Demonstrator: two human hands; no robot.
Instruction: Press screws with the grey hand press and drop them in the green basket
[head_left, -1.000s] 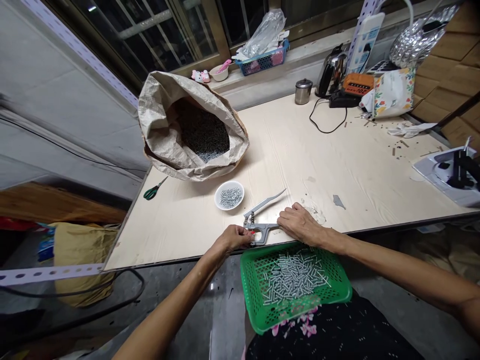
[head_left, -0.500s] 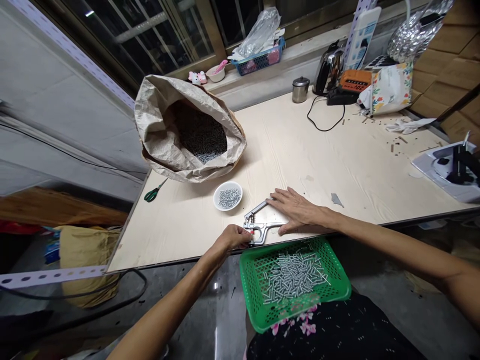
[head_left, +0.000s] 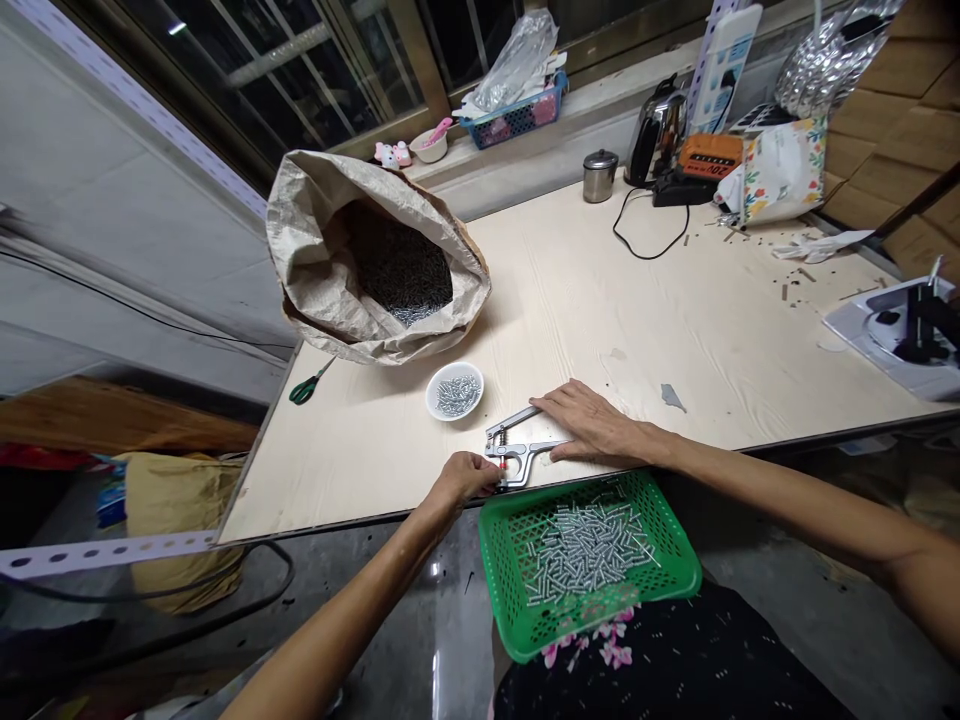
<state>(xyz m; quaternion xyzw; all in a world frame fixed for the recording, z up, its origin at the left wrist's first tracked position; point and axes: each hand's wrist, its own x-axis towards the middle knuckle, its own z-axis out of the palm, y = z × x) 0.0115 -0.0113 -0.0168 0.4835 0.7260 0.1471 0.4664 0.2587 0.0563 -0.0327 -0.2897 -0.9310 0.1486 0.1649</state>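
Observation:
Silver snap pliers (head_left: pixel 517 450) with a spring and a red part at the jaw lie on the table's front edge. My left hand (head_left: pixel 469 478) is closed in a pinch at the jaw; its fingertips hide whatever small thing they hold. My right hand (head_left: pixel 592 425) is around the handle ends, fingers at the upper handle and thumb by the lower one; the handles stand apart. Behind the jaw, a white bowl (head_left: pixel 430 404) holds small shiny metal pieces. Below the edge, a green basket (head_left: pixel 499 600) holds many slim, ridged metal pieces, resting by my lap.
A large open sack (head_left: pixel 307 270) of dark metal pieces stands at the back left. Green-handled scissors (head_left: pixel 303 390) lie near the left edge. Farther back are a metal canister (head_left: pixel 600 178), a kettle (head_left: pixel 654 140) and a cable. A white device (head_left: pixel 892 335) sits at the right.
My right hand's fingers have drawn closer together, and the hand has shifted slightly left along the handles. My left hand stays at the jaw.

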